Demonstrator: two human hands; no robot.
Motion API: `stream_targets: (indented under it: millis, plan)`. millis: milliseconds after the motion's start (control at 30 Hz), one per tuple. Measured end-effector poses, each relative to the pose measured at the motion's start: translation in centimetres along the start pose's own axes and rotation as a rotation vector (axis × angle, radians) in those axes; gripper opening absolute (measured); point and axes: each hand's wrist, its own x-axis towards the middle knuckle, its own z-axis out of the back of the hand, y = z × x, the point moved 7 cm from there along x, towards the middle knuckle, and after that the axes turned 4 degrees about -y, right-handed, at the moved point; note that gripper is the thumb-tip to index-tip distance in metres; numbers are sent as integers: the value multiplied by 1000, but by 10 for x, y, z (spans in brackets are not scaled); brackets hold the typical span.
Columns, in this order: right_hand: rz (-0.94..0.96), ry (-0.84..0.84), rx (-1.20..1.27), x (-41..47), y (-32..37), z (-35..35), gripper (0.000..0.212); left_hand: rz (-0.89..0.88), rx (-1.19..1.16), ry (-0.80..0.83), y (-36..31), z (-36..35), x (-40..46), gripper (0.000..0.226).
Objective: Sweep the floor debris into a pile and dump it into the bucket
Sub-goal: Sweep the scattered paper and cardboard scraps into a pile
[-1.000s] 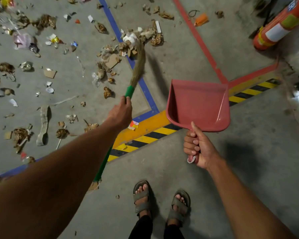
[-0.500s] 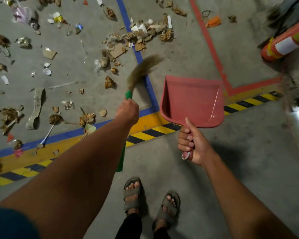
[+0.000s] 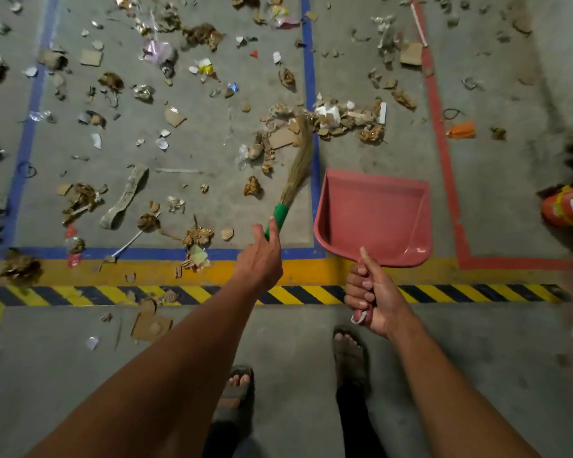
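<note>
My left hand [image 3: 262, 259] grips the green handle of a straw broom [image 3: 296, 166], whose bristles reach forward to a heap of cardboard and paper scraps [image 3: 338, 122] on the blue floor line. My right hand [image 3: 372, 297] holds the handle of a pink dustpan [image 3: 374, 216], held empty above the floor to the right of the broom. Loose debris [image 3: 119, 94] is scattered over the grey concrete inside the blue rectangle. No bucket shows.
A yellow band and a black-and-yellow hazard stripe [image 3: 311, 294] cross the floor before my sandalled feet [image 3: 235, 388]. A red floor line [image 3: 444, 153] runs at the right. An orange-and-white cylinder [image 3: 566, 208] lies at the right edge. Cardboard bits [image 3: 151, 322] lie near my left foot.
The view has swung left and back, showing more of the littered floor. The broom's bristles went from lifted and bent right to reaching forward into the scrap heap. The dustpan stays in my right hand.
</note>
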Motion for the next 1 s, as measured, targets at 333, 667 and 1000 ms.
stream_targets:
  millis: [333,667,1000]
  plan:
    - [-215,150,-236,38,67,33,46,298,-328,-165,-39,-17,13,33]
    - [-328,169,-373,60,82,53,45,643,-625,-270,-47,-60,-35,46]
    - [-474,296,-582,45,56,55,45,768,-584,-284,-65,-110,-133,64]
